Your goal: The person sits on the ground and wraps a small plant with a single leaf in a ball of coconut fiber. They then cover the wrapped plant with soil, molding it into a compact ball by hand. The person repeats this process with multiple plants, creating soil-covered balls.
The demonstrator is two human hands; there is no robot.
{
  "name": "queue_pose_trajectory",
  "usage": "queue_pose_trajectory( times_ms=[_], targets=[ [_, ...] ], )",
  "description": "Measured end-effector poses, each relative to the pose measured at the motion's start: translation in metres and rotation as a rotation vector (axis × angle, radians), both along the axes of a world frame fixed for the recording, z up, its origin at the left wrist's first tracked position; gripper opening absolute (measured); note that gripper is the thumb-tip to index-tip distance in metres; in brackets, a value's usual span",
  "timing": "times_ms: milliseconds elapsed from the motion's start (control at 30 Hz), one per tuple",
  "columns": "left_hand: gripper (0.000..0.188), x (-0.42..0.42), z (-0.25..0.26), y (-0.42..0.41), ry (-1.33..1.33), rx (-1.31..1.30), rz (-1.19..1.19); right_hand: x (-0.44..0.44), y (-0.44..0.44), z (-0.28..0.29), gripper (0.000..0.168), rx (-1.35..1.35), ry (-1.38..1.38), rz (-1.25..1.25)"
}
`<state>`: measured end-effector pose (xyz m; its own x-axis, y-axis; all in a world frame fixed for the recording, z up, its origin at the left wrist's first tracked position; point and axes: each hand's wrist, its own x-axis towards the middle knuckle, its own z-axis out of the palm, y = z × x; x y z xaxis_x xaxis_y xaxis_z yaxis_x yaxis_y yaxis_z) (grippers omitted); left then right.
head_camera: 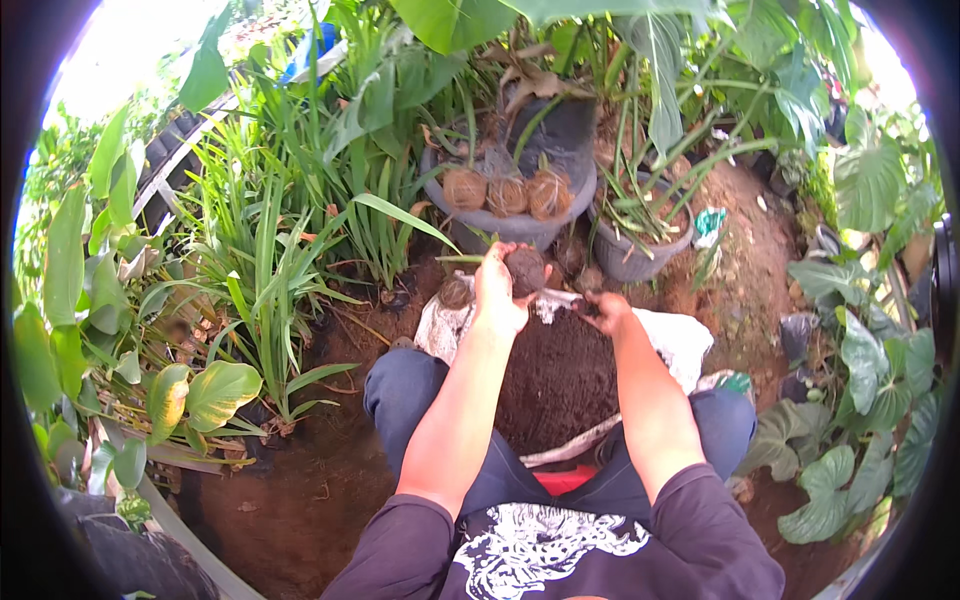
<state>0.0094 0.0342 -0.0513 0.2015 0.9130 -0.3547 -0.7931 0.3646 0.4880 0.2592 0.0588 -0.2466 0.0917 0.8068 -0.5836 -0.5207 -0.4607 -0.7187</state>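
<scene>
My left hand [502, 289] holds a round ball of dark soil [526, 271] above the far edge of an open white sack, with a small green shoot near it. To its right, my right hand [606, 311] has its fingers curled around a small dark clump, seemingly soil. Between my knees, the white sack [679, 337] holds a heap of dark soil [555, 375]. Another rounded ball [454, 292] lies at the sack's far left edge. Beyond my hands, several string-wrapped brown balls [507, 196] sit in a wide grey pot [517, 229].
A smaller grey pot [643, 251] with cut stems stands right of the wide pot. Strap-leaved plants [270, 300] crowd the left, and broad-leaved plants [862, 360] the right. Large leaves hang over the far side. A green and white plastic scrap [708, 225] lies on the earth bank.
</scene>
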Motion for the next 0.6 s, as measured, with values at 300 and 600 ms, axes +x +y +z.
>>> queue_pose_trajectory(
  times_ms=[300, 600],
  targets=[
    [0.014, -0.002, 0.014, -0.022, -0.034, 0.092, -0.109, -0.009, 0.008, 0.117, 0.016, 0.173, -0.011, 0.069],
    [0.021, 0.005, 0.001, -0.018, 0.132, 0.296, -0.109, -0.044, -0.046, 0.222, 0.020, 0.181, 0.146, -0.205]
  ],
)
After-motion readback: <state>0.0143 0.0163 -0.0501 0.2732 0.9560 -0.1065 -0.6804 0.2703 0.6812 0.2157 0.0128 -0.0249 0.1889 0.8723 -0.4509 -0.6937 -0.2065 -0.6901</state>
